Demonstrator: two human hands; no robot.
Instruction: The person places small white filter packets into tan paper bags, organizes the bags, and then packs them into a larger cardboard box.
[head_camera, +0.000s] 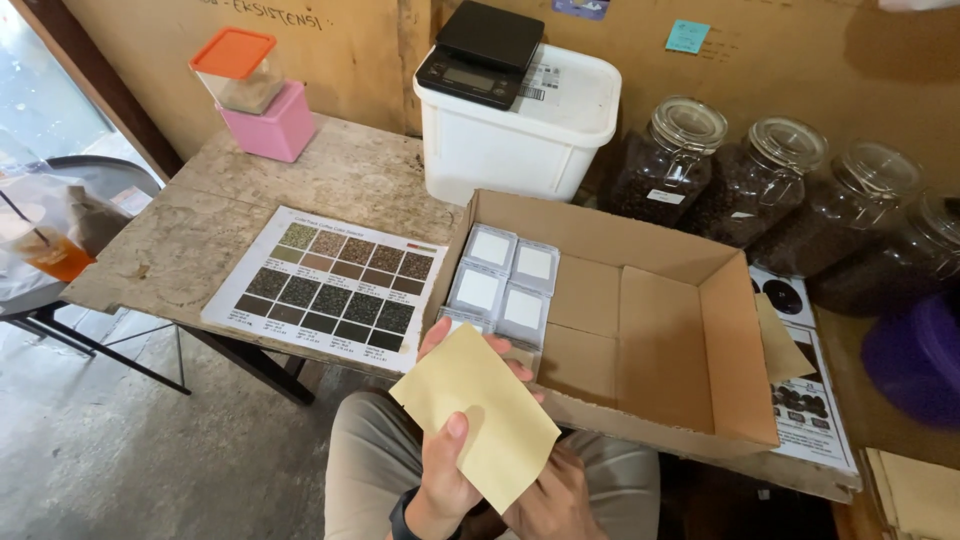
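1. Worn stone bench (230, 230) fills the middle of the frame, against a brown board wall.
2. Left hand (450, 465), lower centre, holds a tan envelope (478, 415), thumb on its face and fingers behind.
3. Right hand (555, 500), just below the envelope, is half hidden; I cannot tell its grip.
4. Envelope sits in front of the near edge of an open carton (650, 350).
5. Carton holds small white-topped packs (505, 285) in its left end.
6. Colour chart (325, 285) lies left of the carton.
7. White tub (520, 140) with a black scale (480, 50) stands at upper centre.
8. Glass jars (760, 180) of dark beans line the upper right.
9. Pink box (275, 125) under an orange-lidded container (238, 70) stands upper left.
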